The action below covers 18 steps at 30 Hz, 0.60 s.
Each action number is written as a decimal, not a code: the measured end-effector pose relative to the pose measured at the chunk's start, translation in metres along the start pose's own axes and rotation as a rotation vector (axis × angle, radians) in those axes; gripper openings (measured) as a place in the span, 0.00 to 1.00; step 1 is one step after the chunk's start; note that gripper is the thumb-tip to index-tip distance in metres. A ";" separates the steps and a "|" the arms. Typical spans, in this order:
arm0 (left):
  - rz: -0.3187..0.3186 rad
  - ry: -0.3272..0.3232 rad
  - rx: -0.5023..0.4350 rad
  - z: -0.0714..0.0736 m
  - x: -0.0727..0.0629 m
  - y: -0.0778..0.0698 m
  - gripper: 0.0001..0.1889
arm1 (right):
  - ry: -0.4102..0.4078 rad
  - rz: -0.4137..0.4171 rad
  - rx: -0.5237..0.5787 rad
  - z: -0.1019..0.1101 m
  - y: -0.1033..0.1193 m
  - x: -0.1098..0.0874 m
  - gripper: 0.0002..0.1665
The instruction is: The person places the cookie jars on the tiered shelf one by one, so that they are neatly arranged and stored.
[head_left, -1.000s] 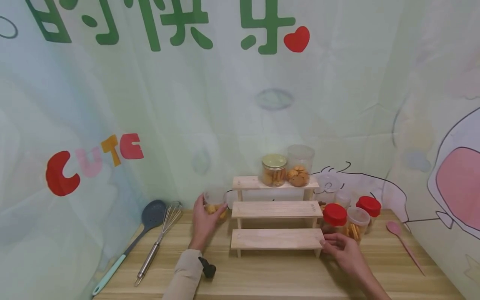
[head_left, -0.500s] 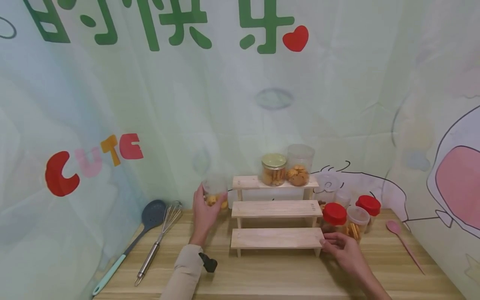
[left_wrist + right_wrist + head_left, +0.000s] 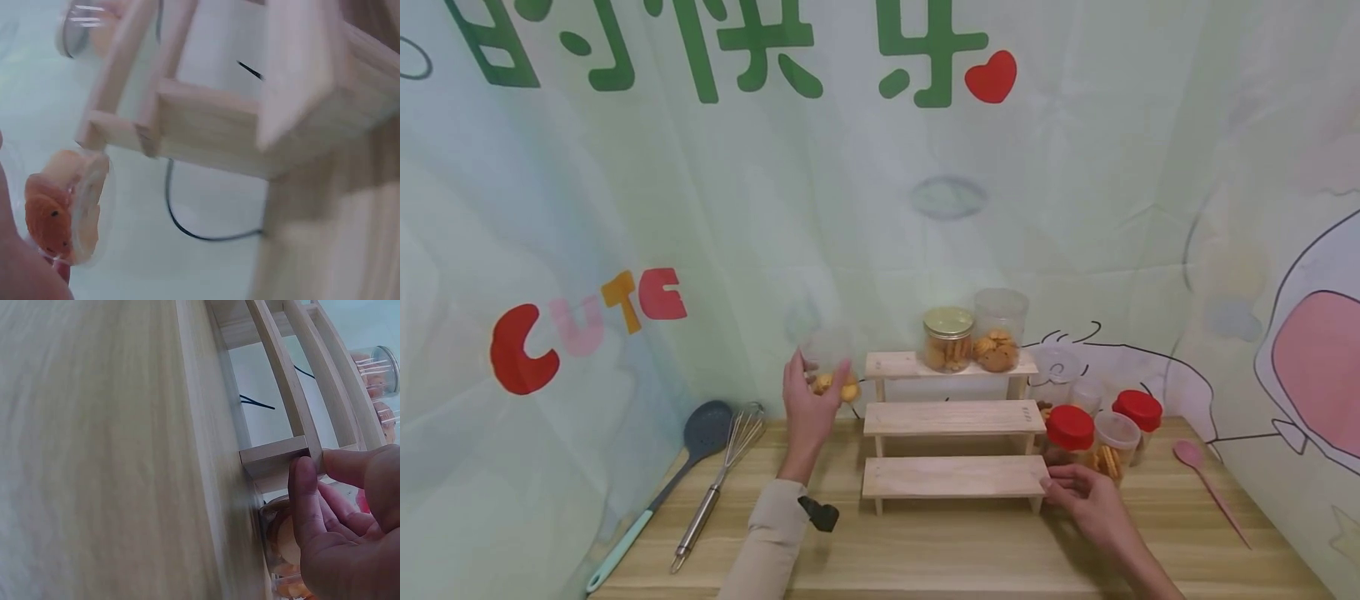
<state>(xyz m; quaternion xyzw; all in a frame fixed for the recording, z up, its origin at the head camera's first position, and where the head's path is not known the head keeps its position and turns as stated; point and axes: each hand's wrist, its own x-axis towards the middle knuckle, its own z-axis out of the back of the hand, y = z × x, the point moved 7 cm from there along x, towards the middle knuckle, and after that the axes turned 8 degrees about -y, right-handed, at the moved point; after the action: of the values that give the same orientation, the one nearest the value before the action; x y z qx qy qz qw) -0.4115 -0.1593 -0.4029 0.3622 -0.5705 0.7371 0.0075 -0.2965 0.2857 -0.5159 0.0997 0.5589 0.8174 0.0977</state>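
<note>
In the head view my left hand (image 3: 808, 406) grips a clear jar of cookies (image 3: 837, 385), raised above the table just left of the rack. The left wrist view shows the cookies (image 3: 53, 215) at the jar's bottom, close to the rack's top step; most of the jar is out of frame. My right hand (image 3: 1090, 504) pinches the right end of the bottom step of the three-step wooden rack (image 3: 955, 477). Thumb and finger on that end show clearly in the right wrist view, where the hand (image 3: 350, 519) covers the corner. On the top step stand a gold-lidded jar (image 3: 948, 342) and a taller clear jar (image 3: 1000, 333), both with cookies.
Right of the rack cluster several jars, among them a red-lidded jar (image 3: 1070, 429), a clear-lidded jar (image 3: 1115, 446) and another red-lidded jar (image 3: 1138, 412). A pink spoon (image 3: 1210, 492) lies at the far right. A skimmer (image 3: 707, 429) and a whisk (image 3: 718, 483) lie on the left.
My left hand has lifted the jar of cookies from near the tabletop up to about the top step's height. The right hand stays on the rack's end.
</note>
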 end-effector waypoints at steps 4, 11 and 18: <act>-0.029 0.007 -0.060 -0.006 0.003 -0.020 0.37 | 0.002 -0.004 -0.008 0.001 -0.001 0.001 0.23; -0.097 0.017 -0.118 -0.022 0.006 -0.045 0.30 | 0.000 -0.032 -0.008 0.001 -0.002 0.002 0.24; -0.073 0.023 -0.140 -0.041 0.009 -0.058 0.24 | 0.005 -0.024 -0.004 0.001 -0.001 0.001 0.25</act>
<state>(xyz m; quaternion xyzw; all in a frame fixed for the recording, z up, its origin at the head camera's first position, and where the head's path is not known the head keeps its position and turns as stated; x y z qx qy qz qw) -0.4149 -0.1082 -0.3537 0.3731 -0.6070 0.6986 0.0662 -0.2971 0.2873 -0.5165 0.0908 0.5585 0.8177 0.1064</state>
